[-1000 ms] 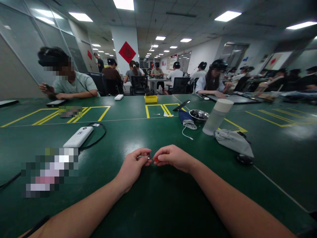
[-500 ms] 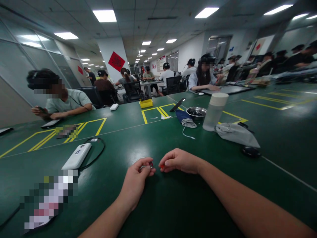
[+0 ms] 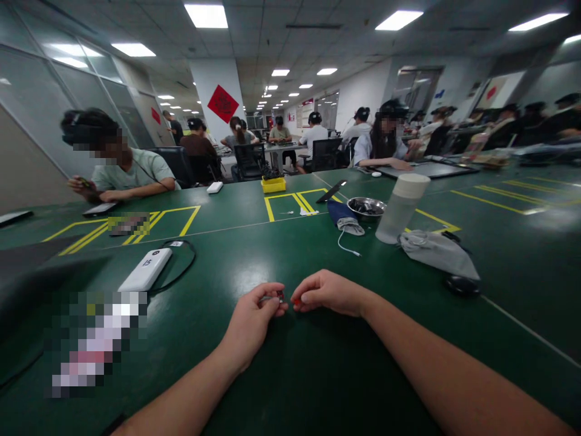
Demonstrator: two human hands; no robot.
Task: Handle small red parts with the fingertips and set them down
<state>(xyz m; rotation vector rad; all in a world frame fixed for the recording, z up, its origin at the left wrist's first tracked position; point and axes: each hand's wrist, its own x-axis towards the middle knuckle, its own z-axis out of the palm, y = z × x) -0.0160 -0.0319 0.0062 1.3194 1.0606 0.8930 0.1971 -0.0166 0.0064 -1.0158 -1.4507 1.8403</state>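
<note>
My left hand (image 3: 256,312) is closed in a pinch on a small dark-red and silvery piece (image 3: 280,297), too small to name. Just to its right, my right hand (image 3: 329,293) pinches a small orange-red piece (image 3: 297,301), mostly covered by the fingers. The fingertips of both hands face each other with a narrow gap between them. Both hands are low over the green tabletop (image 3: 227,260), near the middle of the view.
On the left lies a white power bank (image 3: 146,269) with a black cable (image 3: 193,266). To the right stand a frosted bottle (image 3: 399,212), a metal bowl (image 3: 367,207), a grey pouch (image 3: 438,254) and a black mouse (image 3: 463,284). A yellow box (image 3: 273,184) is farther back. People sit around.
The view has shifted slightly, so the surroundings sit a little farther right. My hands have come marginally closer together, each keeping its pinch. A dark blurred shape now shows at the left edge.
</note>
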